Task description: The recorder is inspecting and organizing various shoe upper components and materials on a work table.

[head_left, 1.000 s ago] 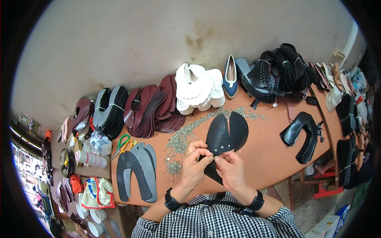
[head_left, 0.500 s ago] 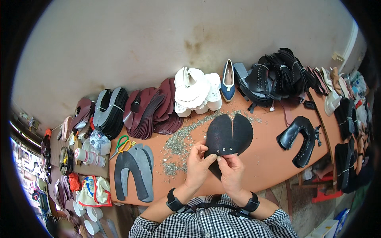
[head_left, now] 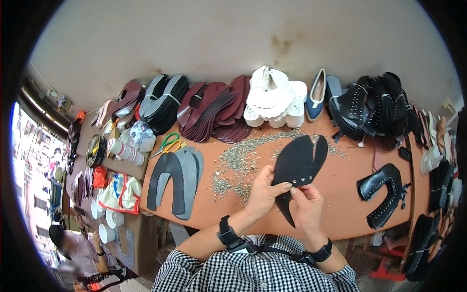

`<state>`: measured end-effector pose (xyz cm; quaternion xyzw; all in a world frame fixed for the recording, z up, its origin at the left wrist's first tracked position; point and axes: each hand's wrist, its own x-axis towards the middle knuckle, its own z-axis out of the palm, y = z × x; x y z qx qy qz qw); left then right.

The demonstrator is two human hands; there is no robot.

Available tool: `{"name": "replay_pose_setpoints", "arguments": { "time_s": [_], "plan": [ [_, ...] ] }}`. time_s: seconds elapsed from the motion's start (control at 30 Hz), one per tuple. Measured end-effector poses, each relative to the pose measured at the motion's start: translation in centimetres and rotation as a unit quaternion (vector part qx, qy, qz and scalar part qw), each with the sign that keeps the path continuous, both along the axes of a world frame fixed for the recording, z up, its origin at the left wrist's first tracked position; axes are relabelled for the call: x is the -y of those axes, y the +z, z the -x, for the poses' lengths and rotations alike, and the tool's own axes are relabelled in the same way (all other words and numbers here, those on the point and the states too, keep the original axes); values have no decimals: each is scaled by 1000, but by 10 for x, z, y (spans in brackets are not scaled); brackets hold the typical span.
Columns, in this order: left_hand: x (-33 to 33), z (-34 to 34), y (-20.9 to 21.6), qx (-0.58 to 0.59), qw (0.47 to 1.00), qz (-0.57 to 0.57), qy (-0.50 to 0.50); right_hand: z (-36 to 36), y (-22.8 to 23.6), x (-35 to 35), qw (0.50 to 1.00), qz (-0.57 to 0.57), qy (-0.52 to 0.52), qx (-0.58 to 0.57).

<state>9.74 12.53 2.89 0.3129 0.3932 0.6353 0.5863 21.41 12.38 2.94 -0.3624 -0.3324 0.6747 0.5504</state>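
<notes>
A black shoe upper (head_left: 297,158) with a slit in its far edge is held up over the table in both hands. A few silver studs sit along its near part. My left hand (head_left: 262,193) is closed on its left edge, thumb on top. My right hand (head_left: 307,207) pinches the near edge, its fingertips close to the left thumb. Any small piece between those fingertips is too small to make out. Loose metal studs (head_left: 231,163) lie scattered beyond my hands. Left of them lie flat black and grey upper pieces (head_left: 168,170).
Bundled maroon uppers (head_left: 202,114), white uppers (head_left: 267,95) and black studded uppers (head_left: 362,109) line the wall. A blue shoe (head_left: 315,100) stands among them. Green-and-yellow scissors (head_left: 170,142) lie at left, a studded black upper (head_left: 382,194) at right. Another person (head_left: 87,248) is at far left.
The view has swung left, so the table things sit further right. The upper has tilted and turned in my hands. Another person has come into view at lower left.
</notes>
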Motion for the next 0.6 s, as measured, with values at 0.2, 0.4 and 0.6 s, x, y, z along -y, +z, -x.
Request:
{"name": "replay_pose_setpoints", "arguments": {
  "time_s": [0.2, 0.4, 0.6],
  "plan": [
    [-7, 3, -3, 11, 998, 36, -43, 0, -3, 2, 987, 98, 41, -120],
    [-12, 26, -19, 11, 991, -13, -129, 7, -16, 6, 993, 97, -66, -28],
    [-22, 152, -80, -144, 990, 14, 6, 30, 4, 13, 968, 196, -114, -106]
  ]
}}
